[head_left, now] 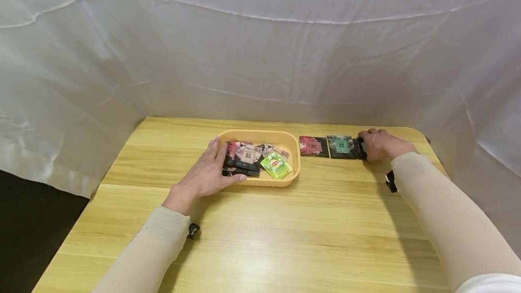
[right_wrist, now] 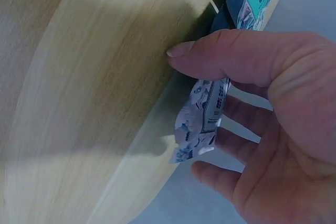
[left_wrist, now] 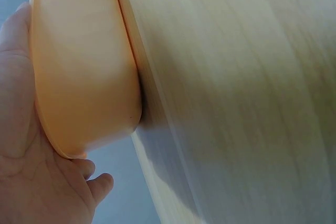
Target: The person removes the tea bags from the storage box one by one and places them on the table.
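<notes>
My left hand rests against the left end of a yellow-orange tray, fingers straight along its side and thumb along the front rim. The tray's smooth outer wall fills much of the left wrist view. Inside lie several dark tea sachets and a green-yellow tea sachet. At the back right, my right hand pinches a tea sachet with a pale floral print between thumb and fingers. Just left of it lies a green-labelled sachet, then a red-labelled sachet.
The wooden table ends at a back edge close behind the sachets. Pale cloth hangs behind and on both sides. A dark area lies beyond the table's left edge.
</notes>
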{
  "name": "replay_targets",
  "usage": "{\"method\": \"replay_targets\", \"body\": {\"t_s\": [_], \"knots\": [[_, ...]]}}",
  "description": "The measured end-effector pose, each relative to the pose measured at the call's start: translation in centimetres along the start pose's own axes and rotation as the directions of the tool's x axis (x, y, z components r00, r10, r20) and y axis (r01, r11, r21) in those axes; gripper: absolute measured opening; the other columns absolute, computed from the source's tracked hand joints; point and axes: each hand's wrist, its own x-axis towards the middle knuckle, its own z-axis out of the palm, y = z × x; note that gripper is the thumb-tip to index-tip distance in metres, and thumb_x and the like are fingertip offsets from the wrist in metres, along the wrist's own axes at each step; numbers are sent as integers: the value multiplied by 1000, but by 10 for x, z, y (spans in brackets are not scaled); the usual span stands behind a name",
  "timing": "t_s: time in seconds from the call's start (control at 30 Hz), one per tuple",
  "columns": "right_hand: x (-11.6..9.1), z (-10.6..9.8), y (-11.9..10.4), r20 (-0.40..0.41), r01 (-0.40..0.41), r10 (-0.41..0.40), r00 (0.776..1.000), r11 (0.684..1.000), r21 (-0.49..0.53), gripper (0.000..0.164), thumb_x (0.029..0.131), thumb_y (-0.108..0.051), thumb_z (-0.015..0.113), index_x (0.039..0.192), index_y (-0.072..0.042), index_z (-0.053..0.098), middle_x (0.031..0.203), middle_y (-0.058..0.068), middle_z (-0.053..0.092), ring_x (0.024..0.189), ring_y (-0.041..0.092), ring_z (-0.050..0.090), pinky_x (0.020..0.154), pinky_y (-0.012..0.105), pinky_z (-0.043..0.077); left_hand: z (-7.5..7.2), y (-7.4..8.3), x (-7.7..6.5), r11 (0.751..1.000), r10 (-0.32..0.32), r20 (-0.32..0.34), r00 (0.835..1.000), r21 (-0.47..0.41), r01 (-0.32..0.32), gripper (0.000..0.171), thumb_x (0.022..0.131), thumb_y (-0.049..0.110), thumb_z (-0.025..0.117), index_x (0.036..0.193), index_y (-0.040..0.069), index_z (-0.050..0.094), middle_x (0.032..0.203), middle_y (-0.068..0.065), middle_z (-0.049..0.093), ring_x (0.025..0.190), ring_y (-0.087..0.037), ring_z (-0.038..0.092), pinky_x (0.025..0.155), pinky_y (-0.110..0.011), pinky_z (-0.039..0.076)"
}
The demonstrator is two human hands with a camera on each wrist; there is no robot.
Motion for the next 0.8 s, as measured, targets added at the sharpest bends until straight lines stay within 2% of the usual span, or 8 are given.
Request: {"method": "replay_targets", "body": {"t_s": [0.47, 0.63, 0.8], "knots": [[-3, 4, 2, 11, -27, 26, 1000, 999, 28, 89, 86, -6, 73, 163, 2, 28, 163, 39, 23, 146, 65, 23, 105, 79, 41, 3, 1, 1, 1000, 7, 5, 1000, -3, -7, 128, 86, 93, 46, 170, 8, 2, 176, -15, -16, 164, -33, -5, 133, -52, 14], [-7, 0, -5, -38, 10, -9, 999, 999, 37, 92, 87, -6, 72, 163, 7, 23, 164, 40, 21, 148, 65, 20, 114, 78, 33, 2, 1, 1, 1000, 7, -5, 1000, -13, -7, 129, 85, 93, 48, 170, 6, 4, 176, -17, -15, 164, -36, -3, 132, -53, 15], [-11, -9, -26, -146, 75, -75, 986, 997, -3, 86, 91, -11, 71, 161, 11, 25, 163, 40, 26, 149, 64, 22, 122, 74, 24, 0, -1, 0, 1000, 13, -29, 1000, -19, -14, 130, 85, 91, 52, 169, 3, 7, 176, -21, -11, 163, -41, 2, 131, -55, 18]]}}
